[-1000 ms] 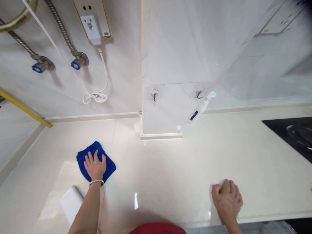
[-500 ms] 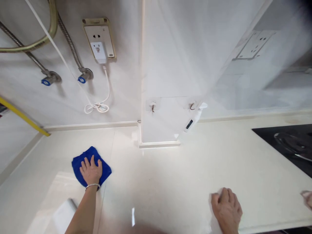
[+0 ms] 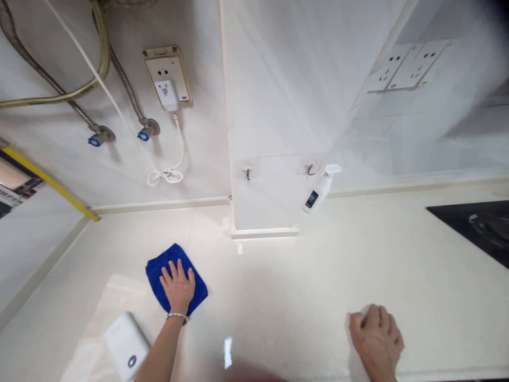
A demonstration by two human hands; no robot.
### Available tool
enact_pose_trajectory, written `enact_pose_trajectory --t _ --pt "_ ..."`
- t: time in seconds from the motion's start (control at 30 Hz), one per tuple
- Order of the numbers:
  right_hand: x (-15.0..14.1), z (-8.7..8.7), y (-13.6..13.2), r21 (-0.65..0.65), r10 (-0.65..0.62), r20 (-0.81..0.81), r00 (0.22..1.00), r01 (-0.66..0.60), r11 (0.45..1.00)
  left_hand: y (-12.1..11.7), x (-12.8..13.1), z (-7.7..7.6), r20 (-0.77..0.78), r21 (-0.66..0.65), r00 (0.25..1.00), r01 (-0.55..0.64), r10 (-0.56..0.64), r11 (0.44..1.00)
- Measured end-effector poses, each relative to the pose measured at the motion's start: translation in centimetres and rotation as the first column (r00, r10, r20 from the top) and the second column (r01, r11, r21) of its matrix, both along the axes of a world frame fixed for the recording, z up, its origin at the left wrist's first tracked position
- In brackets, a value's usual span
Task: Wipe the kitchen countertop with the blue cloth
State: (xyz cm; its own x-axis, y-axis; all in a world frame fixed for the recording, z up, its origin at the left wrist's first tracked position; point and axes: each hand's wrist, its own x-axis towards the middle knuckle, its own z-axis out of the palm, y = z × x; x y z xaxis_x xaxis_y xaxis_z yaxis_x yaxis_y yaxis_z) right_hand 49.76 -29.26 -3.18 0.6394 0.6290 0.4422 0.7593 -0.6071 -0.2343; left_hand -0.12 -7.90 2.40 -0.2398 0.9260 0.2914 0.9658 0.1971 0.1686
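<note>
Left hand (image 3: 178, 291) rests on cloth (image 3: 159, 266) near white device (image 3: 124, 339).

The cloth (image 3: 173, 253) lies on the desk (image 3: 286, 297) beneath the left hand (image 3: 178, 289), a box (image 3: 124, 342) before it to the left — the right hand (image 3: 377, 337) rests well to the right. Behind, between the hands, stands a pillar (image 3: 274, 196); the stove (image 3: 457, 217) lies far right.
</note>
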Motion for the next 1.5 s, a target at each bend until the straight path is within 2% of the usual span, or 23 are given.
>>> enact_pose_trajectory --t 0.2,0.4,0.53,0.67,1.03,1.23,1.5 --pt "0.0 -0.1 0.1 0.017 0.002 0.009 1.0 -0.002 1.0 -2.9 2.7 -0.8 -0.032 -0.014 0.978 0.205 -0.206 0.979" --pt "-0.1 0.0 0.1 0.014 0.008 0.018 1.0 -0.008 1.0 -6.5 6.2 -1.4 -0.091 0.042 0.937 0.342 -0.337 0.939" --pt "-0.1 0.0 0.1 -0.003 0.009 0.021 1.0 -0.009 1.0 -8.6 8.2 -1.4 -0.139 0.031 0.878 0.467 -0.458 0.884" --pt "-0.2 0.1 0.1 -0.001 0.006 0.024 1.0 -0.006 1.0 -9.2 8.7 -0.9 -0.139 -0.034 0.81 0.571 -0.569 0.82" --pt "-0.4 0.2 0.1 -0.013 -0.01 -0.003 1.0 0.01 1.0 -7.5 8.5 0.1 -0.065 -0.085 0.804 0.585 -0.591 0.806" --pt "-0.1 -0.1 0.1 -0.027 -0.022 -0.016 1.0 0.022 0.999 -4.2 8.7 0.4 -0.018 -0.072 0.825 0.563 -0.565 0.824" --pt "0.0 -0.2 0.0 -0.028 -0.004 0.034 0.999 0.005 1.0 0.5 9.2 -0.1 0.032 -0.035 0.893 0.45 -0.449 0.892"
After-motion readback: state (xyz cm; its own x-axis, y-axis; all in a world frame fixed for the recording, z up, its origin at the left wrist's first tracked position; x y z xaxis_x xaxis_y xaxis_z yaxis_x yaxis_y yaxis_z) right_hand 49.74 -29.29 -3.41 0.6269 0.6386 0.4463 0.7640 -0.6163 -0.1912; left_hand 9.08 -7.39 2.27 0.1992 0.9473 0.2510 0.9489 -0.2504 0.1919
